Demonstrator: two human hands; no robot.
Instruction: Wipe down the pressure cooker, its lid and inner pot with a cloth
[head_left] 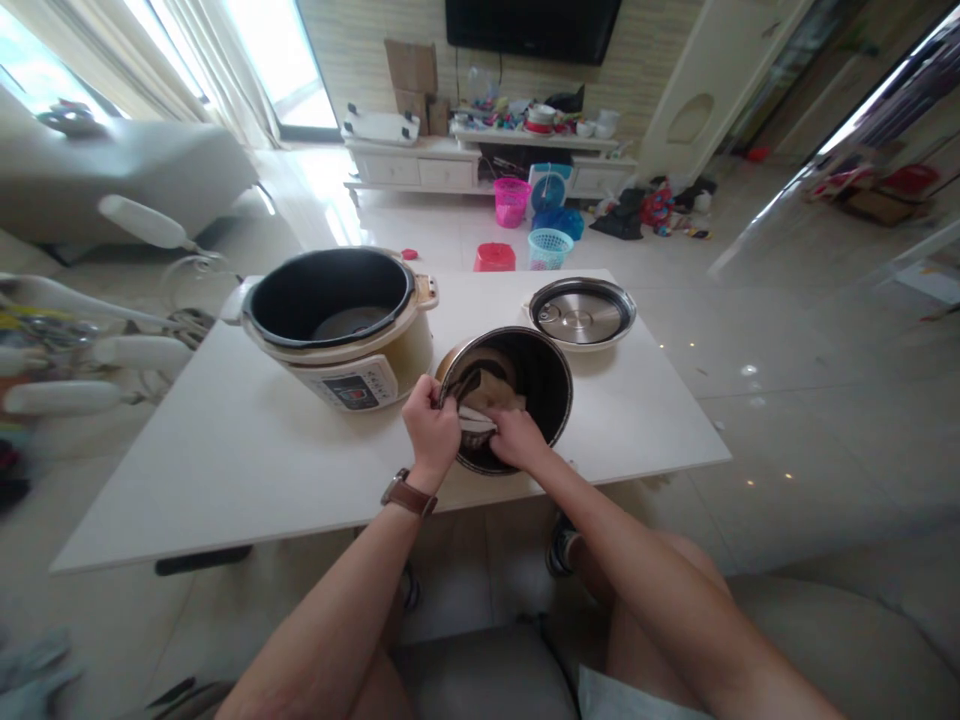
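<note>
A dark inner pot [551, 390] is tilted on the table with its mouth toward me. My left hand [433, 425], with a watch on the wrist, is closed on the pot's left rim. Inside the mouth, my right hand [517, 438] is closed on a brownish-white cloth [499, 393] lying against the inner wall. Part of the cloth and the right fingertips are hard to make out. To the left, the electric pressure cooker body [360, 365] stands with its top uncovered. A round lid [581, 315] lies behind the pot on the right, metal underside up.
The white table [247, 470] carries these parts. Beyond it on the floor are a red bucket [495, 257], a light-blue basket [550, 250] and a pink basket [512, 203]. A rack with white handles [142, 352] stands at the left, near the table edge.
</note>
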